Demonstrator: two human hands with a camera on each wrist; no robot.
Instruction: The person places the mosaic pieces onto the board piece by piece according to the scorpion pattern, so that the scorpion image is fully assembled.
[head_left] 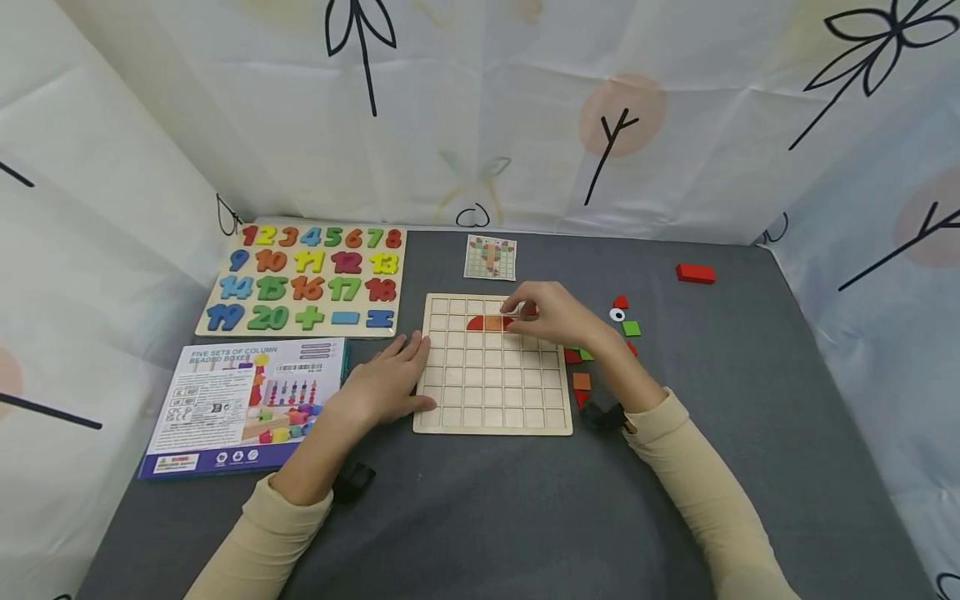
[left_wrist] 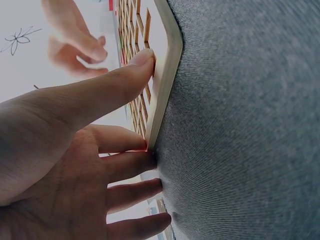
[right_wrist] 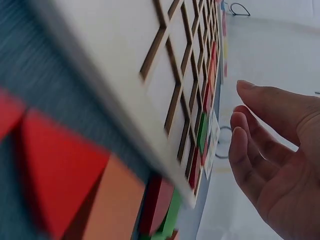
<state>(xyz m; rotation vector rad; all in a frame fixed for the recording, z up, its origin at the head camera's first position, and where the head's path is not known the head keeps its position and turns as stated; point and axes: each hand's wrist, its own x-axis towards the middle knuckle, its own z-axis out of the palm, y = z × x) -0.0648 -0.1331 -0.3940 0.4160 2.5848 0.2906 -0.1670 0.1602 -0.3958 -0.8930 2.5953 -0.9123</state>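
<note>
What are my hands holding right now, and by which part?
Nothing shows between the fingertips of the right hand. The left hand just rests against the left edge of the wooden grid board, thumb on its rim.

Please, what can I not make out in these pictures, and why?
Head: upper right part of the board, hidden by the right hand.
Head: details of the picture card, too small.
Right wrist: a red piece, blurred and cut off by the left edge.
Left wrist: part of the board, behind the left hand.

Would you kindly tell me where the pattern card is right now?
In the head view, the pattern card lies just beyond the wooden grid board, right of the number puzzle.
</note>
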